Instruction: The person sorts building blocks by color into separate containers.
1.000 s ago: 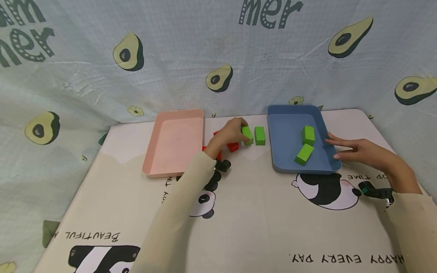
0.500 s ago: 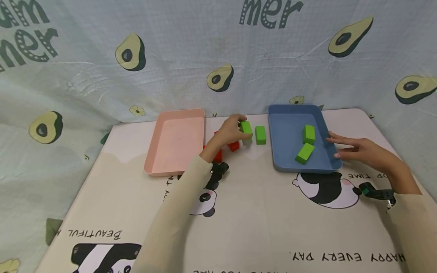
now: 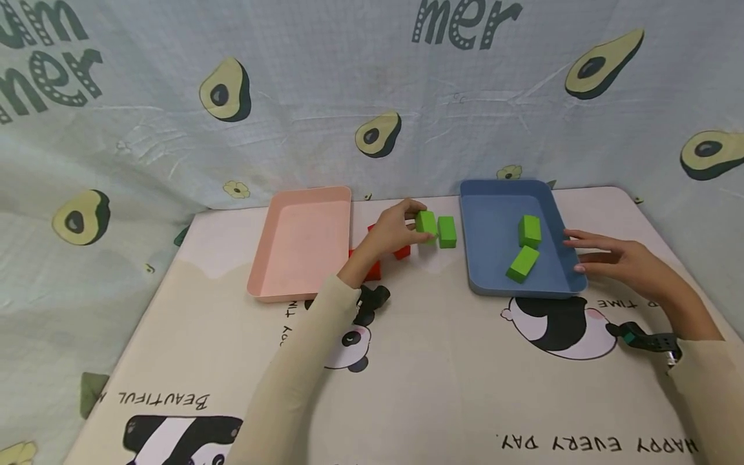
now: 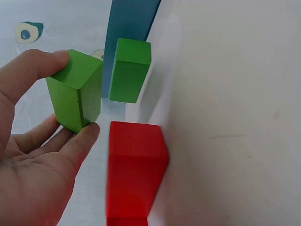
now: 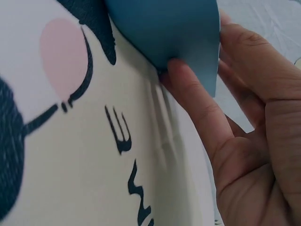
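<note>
My left hand (image 3: pixel 395 229) pinches a green block (image 3: pixel 427 224) between thumb and fingers; in the left wrist view that block (image 4: pixel 84 94) tilts slightly. A second green block (image 3: pixel 447 232) stands on the table just right of it. Several red blocks (image 3: pixel 402 252) lie under and beside the left hand, partly hidden by it. My right hand (image 3: pixel 628 261) touches the right side of the blue tray (image 3: pixel 491 258) with its fingers extended. In the right wrist view one digit presses the tray's outer wall (image 5: pixel 197 56). Inside the tray lie two green blocks (image 3: pixel 522 263).
To the left of the red blocks sits a pink tray (image 3: pixel 302 245) with a bare floor. Behind the table (image 3: pixel 424 387) hangs an avocado-print cloth (image 3: pixel 302 84). Black camera mounts (image 3: pixel 645 337) hang at both wrists.
The green block in my left hand has come up off its spot and shifted slightly right, closer to the standing green block. My right hand keeps its place at the blue tray.
</note>
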`<state>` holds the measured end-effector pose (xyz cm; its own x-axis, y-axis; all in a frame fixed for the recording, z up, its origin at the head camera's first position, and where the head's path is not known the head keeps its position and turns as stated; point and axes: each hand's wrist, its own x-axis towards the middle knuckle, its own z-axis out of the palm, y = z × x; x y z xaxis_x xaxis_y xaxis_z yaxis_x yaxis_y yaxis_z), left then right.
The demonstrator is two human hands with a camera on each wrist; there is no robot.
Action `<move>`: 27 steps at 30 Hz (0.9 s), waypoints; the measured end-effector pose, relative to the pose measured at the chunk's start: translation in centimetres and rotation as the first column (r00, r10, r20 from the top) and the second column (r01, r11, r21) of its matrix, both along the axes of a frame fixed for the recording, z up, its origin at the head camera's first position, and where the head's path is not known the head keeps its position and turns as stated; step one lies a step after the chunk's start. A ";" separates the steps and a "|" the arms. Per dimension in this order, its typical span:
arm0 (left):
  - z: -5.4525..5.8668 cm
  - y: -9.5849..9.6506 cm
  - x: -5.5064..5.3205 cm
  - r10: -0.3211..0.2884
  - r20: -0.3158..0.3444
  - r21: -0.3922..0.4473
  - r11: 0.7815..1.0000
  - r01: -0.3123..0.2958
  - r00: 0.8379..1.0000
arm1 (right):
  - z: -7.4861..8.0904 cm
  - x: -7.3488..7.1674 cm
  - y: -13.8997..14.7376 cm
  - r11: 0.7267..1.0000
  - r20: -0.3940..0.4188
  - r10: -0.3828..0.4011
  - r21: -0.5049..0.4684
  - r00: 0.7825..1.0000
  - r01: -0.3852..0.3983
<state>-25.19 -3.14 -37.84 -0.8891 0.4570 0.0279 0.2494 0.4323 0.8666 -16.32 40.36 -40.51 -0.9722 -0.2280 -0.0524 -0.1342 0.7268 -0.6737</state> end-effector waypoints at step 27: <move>-1.1 0.0 1.4 -0.050 -0.021 0.051 0.997 0.051 0.999 | -0.8 -0.2 0.5 1.000 0.004 -0.012 0.005 1.000 0.012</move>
